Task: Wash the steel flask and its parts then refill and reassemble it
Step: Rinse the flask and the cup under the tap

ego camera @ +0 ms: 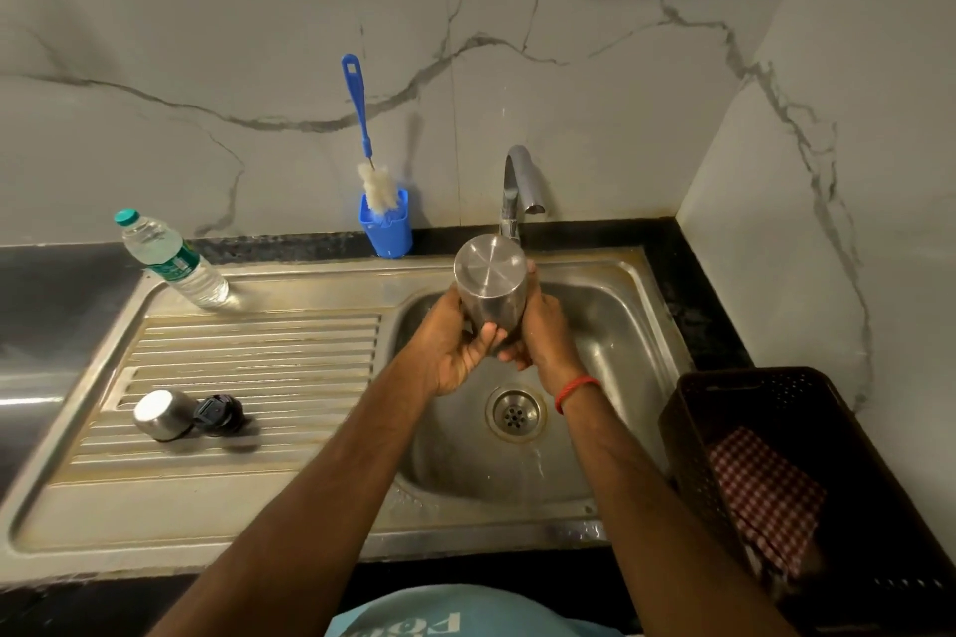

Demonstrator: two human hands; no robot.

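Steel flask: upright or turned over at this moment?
Turned over: the steel flask shows its flat base uppermost, its mouth end hidden between left hand and right hand over the sink.

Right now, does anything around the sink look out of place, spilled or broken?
Nothing stands out. The steel flask is held base-up over the sink basin by the left hand and right hand, which suits rinsing. Its steel cap and black stopper sit on the drainboard, nothing spilled.
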